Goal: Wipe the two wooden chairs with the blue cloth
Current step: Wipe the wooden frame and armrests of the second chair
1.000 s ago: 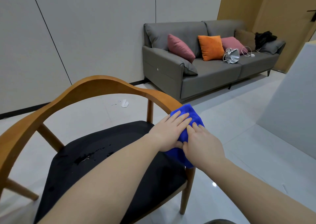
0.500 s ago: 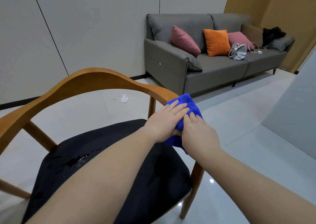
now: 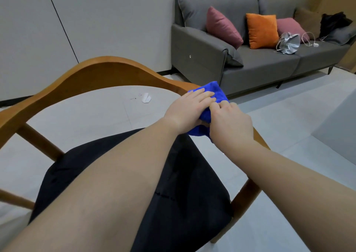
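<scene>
**A:** What fills the left of the frame?

**B:** A wooden chair (image 3: 107, 68). Its curved back rail sweeps from the lower left up to the centre, above a black seat (image 3: 183, 203).

**A:** And the hands?

**B:** At centre, the left hand (image 3: 189, 110) lies with straight fingers flat on the blue cloth (image 3: 215, 92), pressing it onto the rail's right end. Just right of it, the right hand (image 3: 229, 120) has curled fingers gripping the same cloth.

**A:** Further right?

**B:** A grey sofa (image 3: 260, 67) at the upper right, with an orange cushion (image 3: 262, 30) on it.
</scene>
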